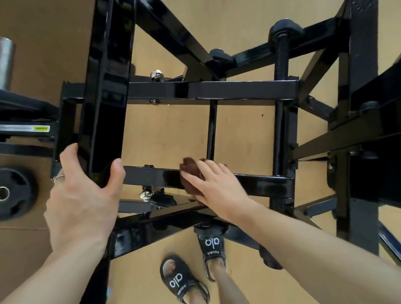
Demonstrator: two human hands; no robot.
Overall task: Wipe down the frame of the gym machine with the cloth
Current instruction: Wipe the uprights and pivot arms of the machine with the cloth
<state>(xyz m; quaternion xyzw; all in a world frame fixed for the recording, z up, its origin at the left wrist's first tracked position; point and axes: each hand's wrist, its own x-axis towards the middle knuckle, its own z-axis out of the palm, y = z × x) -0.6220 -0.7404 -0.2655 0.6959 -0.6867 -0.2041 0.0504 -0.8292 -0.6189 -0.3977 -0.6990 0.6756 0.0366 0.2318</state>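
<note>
The black steel frame of the gym machine (213, 91) fills the view from above, with glossy square bars crossing over a tan floor. My left hand (81, 200) grips the lower end of a wide upright black beam (105, 87), thumb on its right face and fingers round its left edge. My right hand (217, 187) lies flat with straight fingers on a brown cloth (191, 170), pressing it onto a low horizontal crossbar (259, 184). Most of the cloth is hidden under my palm.
A black weight plate (10, 194) and a chrome plate-loading sleeve (2, 63) sit at the left. A threaded adjuster rod with a black knob (281, 36) rises at the upper right. My feet in black sandals (180, 281) stand on the tan floor below the frame.
</note>
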